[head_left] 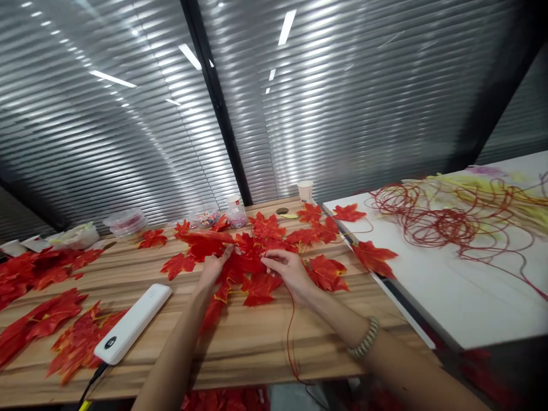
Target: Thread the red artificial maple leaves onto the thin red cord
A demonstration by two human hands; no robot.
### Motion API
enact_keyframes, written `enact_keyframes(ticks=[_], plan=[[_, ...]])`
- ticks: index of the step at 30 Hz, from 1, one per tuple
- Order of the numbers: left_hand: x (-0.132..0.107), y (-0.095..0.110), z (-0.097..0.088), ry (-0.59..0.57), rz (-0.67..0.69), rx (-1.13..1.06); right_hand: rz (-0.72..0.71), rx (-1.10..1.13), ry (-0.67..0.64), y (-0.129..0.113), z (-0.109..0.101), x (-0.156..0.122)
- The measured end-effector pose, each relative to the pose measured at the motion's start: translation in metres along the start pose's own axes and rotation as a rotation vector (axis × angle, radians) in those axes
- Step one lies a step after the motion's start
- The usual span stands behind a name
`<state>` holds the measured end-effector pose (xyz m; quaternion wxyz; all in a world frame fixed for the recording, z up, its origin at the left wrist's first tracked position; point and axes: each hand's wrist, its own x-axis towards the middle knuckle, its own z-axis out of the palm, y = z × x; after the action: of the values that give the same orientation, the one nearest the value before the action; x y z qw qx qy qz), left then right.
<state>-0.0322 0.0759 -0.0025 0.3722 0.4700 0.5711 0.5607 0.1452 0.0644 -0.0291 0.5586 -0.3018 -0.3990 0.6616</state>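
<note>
Red artificial maple leaves (252,251) lie in a heap on the middle of a wooden table (257,337). My left hand (215,264) rests on the heap's left side, fingers closed on a leaf (205,242). My right hand (289,269) pinches a thin red wire (291,337) among the leaves; the wire hangs down over the table's front edge. A beaded bracelet (363,338) is on my right wrist.
A white power bank (132,322) with a cable lies at the front left. More red leaves (38,308) cover the left end. Bead containers (205,217) and paper cups (305,191) stand at the back. A white table (449,291) on the right holds coiled red wire (432,220).
</note>
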Motion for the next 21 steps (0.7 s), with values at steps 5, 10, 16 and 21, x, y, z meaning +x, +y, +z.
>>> enact_keyframes(ticks=[5, 10, 16, 21], plan=[[-0.015, 0.005, 0.015, -0.167, -0.092, -0.070, -0.051, 0.011, -0.019, -0.010, -0.001, -0.002], [-0.023, 0.001, 0.022, -0.251, -0.118, -0.073, -0.053, 0.018, -0.037, -0.015, 0.001, -0.005], [-0.029, -0.003, 0.027, -0.380, -0.098, -0.027, -0.036, 0.029, -0.065, -0.019, 0.002, -0.008], [-0.029, -0.004, 0.029, -0.455, -0.051, -0.003, -0.016, 0.027, -0.063, -0.020, 0.003, -0.010]])
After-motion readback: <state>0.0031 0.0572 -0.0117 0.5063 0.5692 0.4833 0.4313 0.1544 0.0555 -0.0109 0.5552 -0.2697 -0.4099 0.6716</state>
